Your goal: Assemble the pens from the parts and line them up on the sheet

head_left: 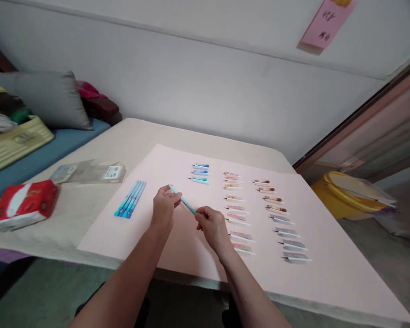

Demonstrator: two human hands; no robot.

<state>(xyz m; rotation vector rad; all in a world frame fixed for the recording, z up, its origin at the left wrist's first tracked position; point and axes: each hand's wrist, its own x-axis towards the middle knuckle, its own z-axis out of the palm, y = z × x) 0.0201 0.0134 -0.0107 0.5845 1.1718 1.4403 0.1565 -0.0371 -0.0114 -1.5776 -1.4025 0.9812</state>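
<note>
Both my hands hold one light blue pen (183, 202) above a pink sheet (328, 269) on the table. My left hand (164, 206) pinches its upper end, and my right hand (212, 224) pinches its lower end. Left of my hands lies a bundle of several blue pens (130, 198) side by side. Beyond my hands sit three small blue pen parts (200, 172) in a column. To the right are two columns of several small patterned pen parts (235, 209) (280, 218) in brown, pink and grey.
A red tissue pack (22, 203) and a clear plastic packet (89, 171) lie on the table's left side. A grey cushion (48, 98) and a yellow crate (13, 141) sit at far left. A yellow bucket (341, 193) stands on the floor to the right.
</note>
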